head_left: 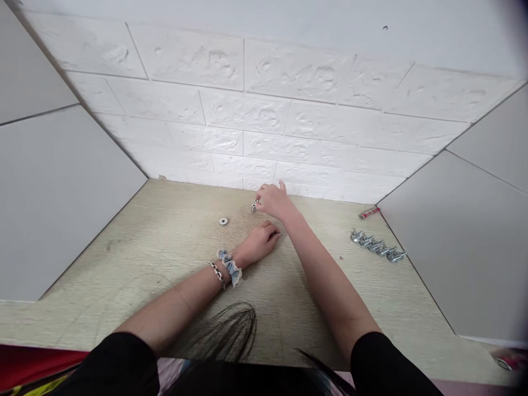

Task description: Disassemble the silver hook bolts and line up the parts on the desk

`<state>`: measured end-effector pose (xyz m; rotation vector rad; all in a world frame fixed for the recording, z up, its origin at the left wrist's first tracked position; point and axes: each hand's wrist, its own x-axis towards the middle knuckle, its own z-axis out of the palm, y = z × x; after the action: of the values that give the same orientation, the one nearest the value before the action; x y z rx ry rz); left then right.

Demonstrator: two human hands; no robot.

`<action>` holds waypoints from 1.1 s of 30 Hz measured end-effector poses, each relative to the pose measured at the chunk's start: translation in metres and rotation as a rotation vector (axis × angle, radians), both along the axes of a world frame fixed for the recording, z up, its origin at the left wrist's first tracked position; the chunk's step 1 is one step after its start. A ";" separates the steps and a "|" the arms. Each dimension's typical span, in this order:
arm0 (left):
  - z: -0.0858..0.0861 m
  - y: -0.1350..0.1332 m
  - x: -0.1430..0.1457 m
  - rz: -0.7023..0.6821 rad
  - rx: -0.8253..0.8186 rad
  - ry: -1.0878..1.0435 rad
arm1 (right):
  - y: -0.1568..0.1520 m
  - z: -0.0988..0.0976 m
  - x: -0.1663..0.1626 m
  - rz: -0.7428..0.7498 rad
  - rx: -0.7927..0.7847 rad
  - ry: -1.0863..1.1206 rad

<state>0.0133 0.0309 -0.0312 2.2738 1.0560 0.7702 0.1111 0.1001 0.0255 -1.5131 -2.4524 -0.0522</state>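
Note:
My right hand (275,201) is near the wall, thumb and finger pinched at a small pile of silver nuts (254,208); whether one is lifted I cannot make out. Closer to me, my left hand (259,242) rests on the tabletop with its fingers closed around a bolt, mostly hidden, whose thin metal tip (281,234) sticks out to the right. A flat silver washer (223,221) lies by itself to the left of both hands. On the right, several bolts (376,246) fitted with washers lie in a slanting row.
A small red and silver object (368,213) lies by the right panel, behind the bolts. Grey panels (70,203) enclose the pale wooden table (136,231) at both sides, with a white brick-patterned wall (264,118) behind. Another red object (509,360) sits at the right front edge.

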 end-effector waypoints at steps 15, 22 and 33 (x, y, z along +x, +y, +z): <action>-0.003 0.002 0.002 -0.031 0.018 -0.088 | 0.001 -0.018 -0.003 0.016 0.007 -0.033; -0.003 0.003 0.001 -0.035 0.034 -0.096 | 0.001 -0.017 -0.005 -0.005 -0.007 -0.083; -0.004 0.004 0.002 -0.026 0.014 -0.124 | -0.004 -0.012 -0.006 -0.028 -0.040 -0.080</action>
<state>0.0157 0.0351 -0.0352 2.2156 0.9653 0.8973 0.1050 0.0962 0.0133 -1.5917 -2.5090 -0.0710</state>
